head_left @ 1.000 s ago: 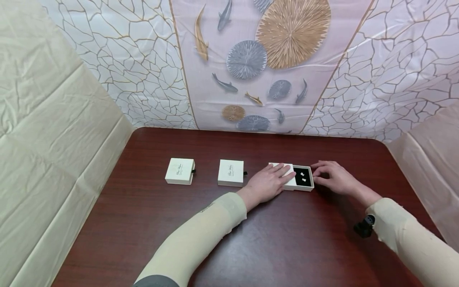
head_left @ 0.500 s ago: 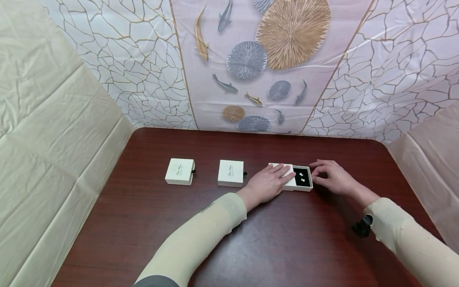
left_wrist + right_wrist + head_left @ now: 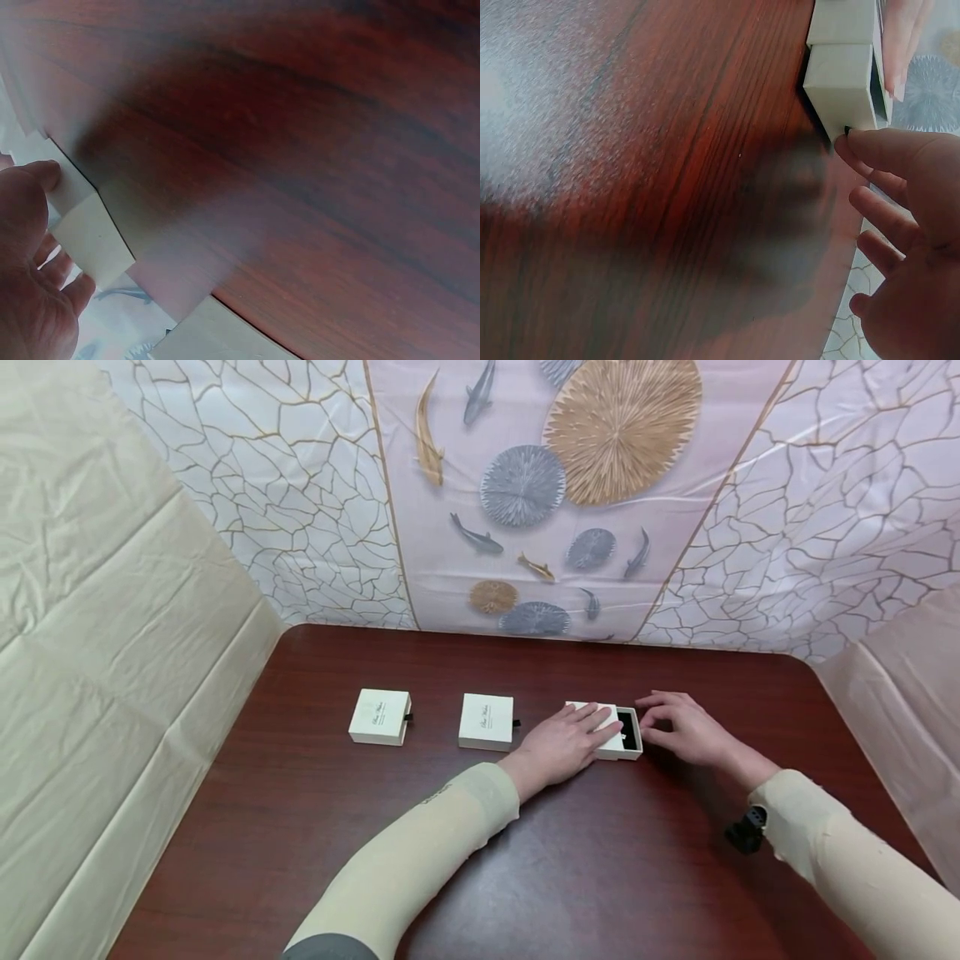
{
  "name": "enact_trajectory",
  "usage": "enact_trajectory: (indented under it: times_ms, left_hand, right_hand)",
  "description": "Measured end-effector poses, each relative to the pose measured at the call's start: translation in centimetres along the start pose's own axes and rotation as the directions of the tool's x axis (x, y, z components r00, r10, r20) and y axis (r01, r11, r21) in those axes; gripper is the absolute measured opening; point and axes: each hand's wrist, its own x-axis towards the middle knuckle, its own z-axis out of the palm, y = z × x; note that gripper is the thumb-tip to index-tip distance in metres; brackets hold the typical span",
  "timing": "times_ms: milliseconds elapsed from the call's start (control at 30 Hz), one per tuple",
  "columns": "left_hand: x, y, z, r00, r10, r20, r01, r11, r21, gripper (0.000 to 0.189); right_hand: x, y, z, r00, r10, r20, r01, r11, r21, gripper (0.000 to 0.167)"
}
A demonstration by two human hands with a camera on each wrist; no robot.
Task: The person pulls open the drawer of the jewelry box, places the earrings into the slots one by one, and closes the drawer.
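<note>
My left hand (image 3: 561, 745) lies over the white sleeve (image 3: 611, 745) of the rightmost small jewelry box, fingers spread across its top. The drawer (image 3: 636, 727) sticks partway out to the right, showing a black insert (image 3: 629, 732) and a small bit of the pale piece on it. At the drawer's outer end is my right hand (image 3: 690, 731); in the right wrist view its thumb and index finger pinch a tiny black pull tab (image 3: 847, 130). The left wrist view shows the thumb (image 3: 51, 174) along the box's side.
Two closed white boxes with printed lids and black tabs stand to the left, one in the middle (image 3: 485, 722) and one farther left (image 3: 380, 716). They sit on a dark red-brown table (image 3: 570, 877). A patterned cloth (image 3: 517, 560) hangs behind the far edge.
The drawer has slid left, farther into its sleeve, hiding most of the pale pieces. My right hand has moved left along with it. The left hand stays on the sleeve.
</note>
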Motion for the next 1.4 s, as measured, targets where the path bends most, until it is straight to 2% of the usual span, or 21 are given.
enact_trajectory:
  times_ms: [567, 733, 1400]
  left_hand:
    - [-0.2, 0.0, -0.2, 1.000, -0.014, 0.006, 0.014, 1.000, -0.007, 0.060]
    - [-0.1, 0.1, -0.1, 1.000, -0.013, 0.001, 0.013, 1.000, -0.010, 0.060]
    - [-0.2, 0.1, -0.5, 1.000, -0.007, -0.008, 0.007, 1.000, 0.019, 0.061]
  right_hand:
    - [1.1, -0.8, 0.5, 0.999, -0.035, 0.001, 0.035, 0.999, 0.000, 0.009]
    - [1.1, -0.9, 0.6, 1.000, -0.031, 0.001, 0.031, 0.999, -0.009, 0.014]
    - [1.8, -1.6, 0.7, 0.999, -0.006, 0.039, 0.007, 0.999, -0.032, 0.011]
